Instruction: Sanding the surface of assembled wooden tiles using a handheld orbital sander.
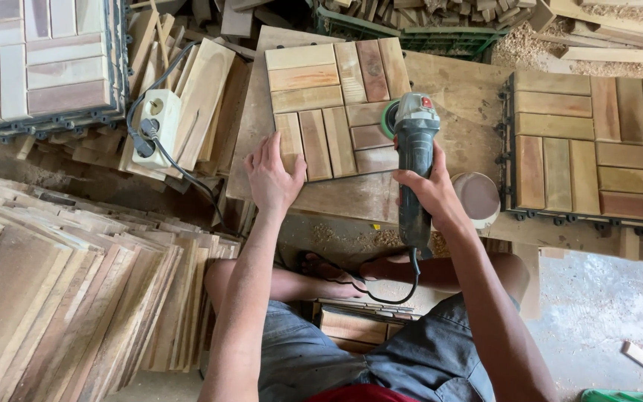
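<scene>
A square wooden slat tile lies on a plywood board in front of me. My left hand rests flat, fingers spread, on the tile's near left corner. My right hand grips the dark body of a grey angle grinder. The grinder's disc end sits on the tile's right edge. Its black cord loops down over my legs.
A finished tile lies to the right, with another stack at top left. A white power socket block sits on loose slats. Wood slats are piled at left. A round sanding disc lies beside my right hand.
</scene>
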